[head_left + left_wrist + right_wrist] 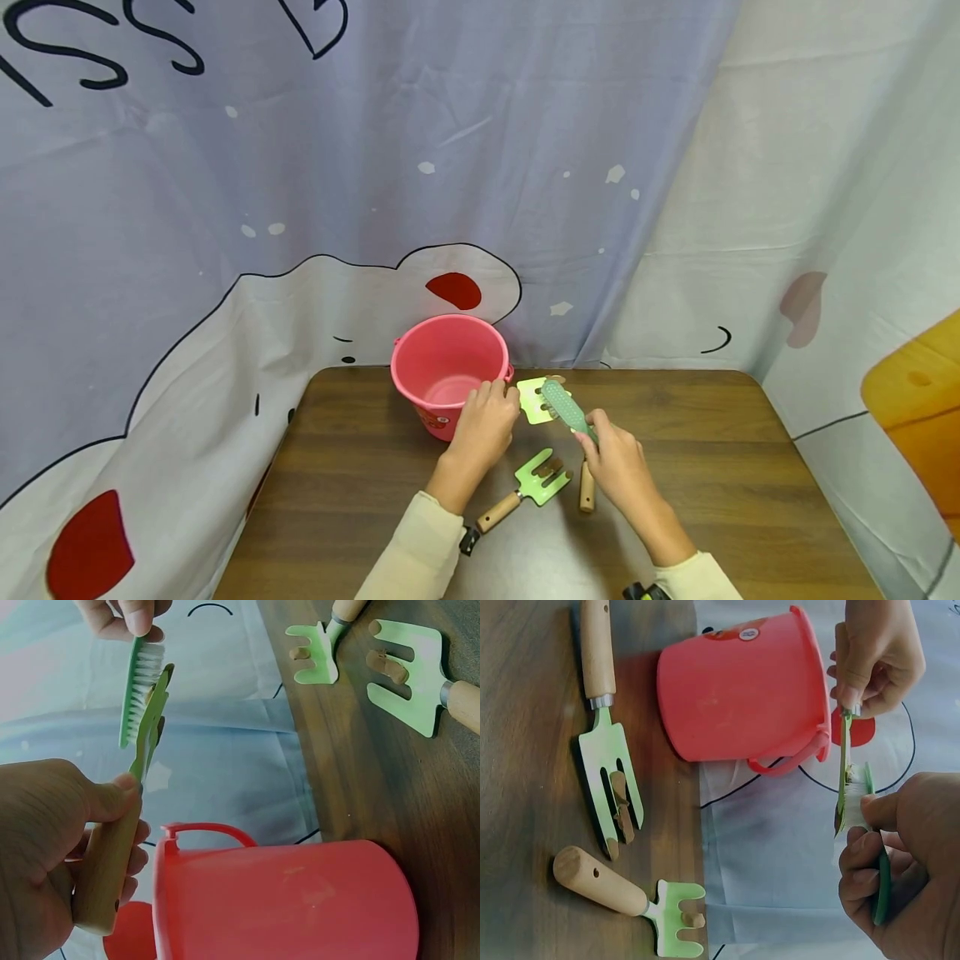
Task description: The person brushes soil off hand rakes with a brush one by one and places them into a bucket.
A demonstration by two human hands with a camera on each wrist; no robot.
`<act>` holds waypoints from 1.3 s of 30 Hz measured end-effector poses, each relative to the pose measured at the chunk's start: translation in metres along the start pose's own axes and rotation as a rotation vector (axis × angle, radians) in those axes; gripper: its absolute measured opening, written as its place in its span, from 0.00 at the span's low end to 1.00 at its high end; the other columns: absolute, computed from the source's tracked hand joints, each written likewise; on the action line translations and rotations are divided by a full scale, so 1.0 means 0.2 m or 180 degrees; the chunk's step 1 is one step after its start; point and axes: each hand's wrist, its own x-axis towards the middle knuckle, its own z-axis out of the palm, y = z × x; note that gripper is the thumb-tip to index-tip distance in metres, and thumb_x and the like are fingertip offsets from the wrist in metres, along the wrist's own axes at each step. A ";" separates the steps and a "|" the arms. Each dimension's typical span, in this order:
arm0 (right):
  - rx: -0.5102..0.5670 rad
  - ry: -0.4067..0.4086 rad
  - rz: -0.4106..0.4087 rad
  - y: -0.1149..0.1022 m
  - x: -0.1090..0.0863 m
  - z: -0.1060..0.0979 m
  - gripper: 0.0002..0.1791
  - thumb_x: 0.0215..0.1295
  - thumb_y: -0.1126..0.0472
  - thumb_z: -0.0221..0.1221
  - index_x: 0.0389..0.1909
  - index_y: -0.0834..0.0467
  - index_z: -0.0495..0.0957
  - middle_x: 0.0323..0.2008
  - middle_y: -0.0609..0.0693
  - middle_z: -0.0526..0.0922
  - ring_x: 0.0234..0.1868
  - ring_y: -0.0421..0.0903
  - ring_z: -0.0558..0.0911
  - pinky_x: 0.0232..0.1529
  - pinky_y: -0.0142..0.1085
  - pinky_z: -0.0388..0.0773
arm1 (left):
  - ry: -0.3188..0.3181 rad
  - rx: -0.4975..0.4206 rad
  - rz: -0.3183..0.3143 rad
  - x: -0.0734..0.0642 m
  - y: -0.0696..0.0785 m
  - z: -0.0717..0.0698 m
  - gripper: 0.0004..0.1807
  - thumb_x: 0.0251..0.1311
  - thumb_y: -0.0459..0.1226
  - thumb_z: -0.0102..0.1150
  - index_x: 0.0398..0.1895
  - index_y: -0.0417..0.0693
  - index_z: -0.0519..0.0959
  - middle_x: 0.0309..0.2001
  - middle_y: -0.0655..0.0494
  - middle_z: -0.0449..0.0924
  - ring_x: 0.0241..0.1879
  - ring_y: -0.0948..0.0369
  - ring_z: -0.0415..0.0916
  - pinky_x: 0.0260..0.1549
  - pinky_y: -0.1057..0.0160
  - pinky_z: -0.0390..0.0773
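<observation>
My left hand [487, 421] grips the wooden handle [109, 870] of a light green garden fork [532, 402], held up beside the bucket with brown smears on its head. My right hand [617, 460] holds a green scrub brush [566, 408] with white bristles [855, 806]. In both wrist views the bristles meet the face of the fork's head. On the table, near the left forearm, lies another green garden fork [543, 482] with brown clumps between its tines. A smaller pronged tool [319, 656] lies beyond it, its wooden handle [587, 487] showing below my right hand.
A pink-red bucket [450, 358] stands at the back of the brown wooden table [675, 433], just left of my left hand. Its handle [214, 831] hangs at the rim. A printed curtain [525, 167] hangs right behind the table's back edge.
</observation>
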 end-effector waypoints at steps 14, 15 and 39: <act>0.0019 0.0165 -0.0063 0.08 -0.02 0.00 0.15 0.63 0.65 0.70 0.46 0.64 0.77 0.33 0.61 0.88 0.32 0.60 0.87 0.32 0.57 0.81 | -0.0131 -0.0171 -0.0054 0.00 -0.02 -0.02 0.08 0.56 0.35 0.71 0.38 0.45 0.81 0.36 0.50 0.81 0.37 0.53 0.79 0.33 0.58 0.76; 0.0018 0.0177 -0.0074 0.09 -0.02 0.00 0.15 0.63 0.65 0.70 0.46 0.64 0.77 0.33 0.61 0.88 0.32 0.61 0.88 0.32 0.57 0.81 | -0.0128 -0.0169 -0.0054 0.00 -0.03 -0.02 0.09 0.55 0.34 0.71 0.37 0.45 0.81 0.36 0.50 0.81 0.37 0.53 0.79 0.33 0.58 0.76; -0.0008 0.0042 0.0186 0.20 -0.02 -0.08 0.15 0.66 0.66 0.67 0.48 0.66 0.76 0.35 0.62 0.87 0.34 0.60 0.87 0.31 0.54 0.81 | -0.0213 -0.0294 -0.0128 -0.02 -0.06 -0.04 0.09 0.60 0.38 0.71 0.38 0.45 0.82 0.33 0.50 0.79 0.34 0.54 0.78 0.32 0.59 0.76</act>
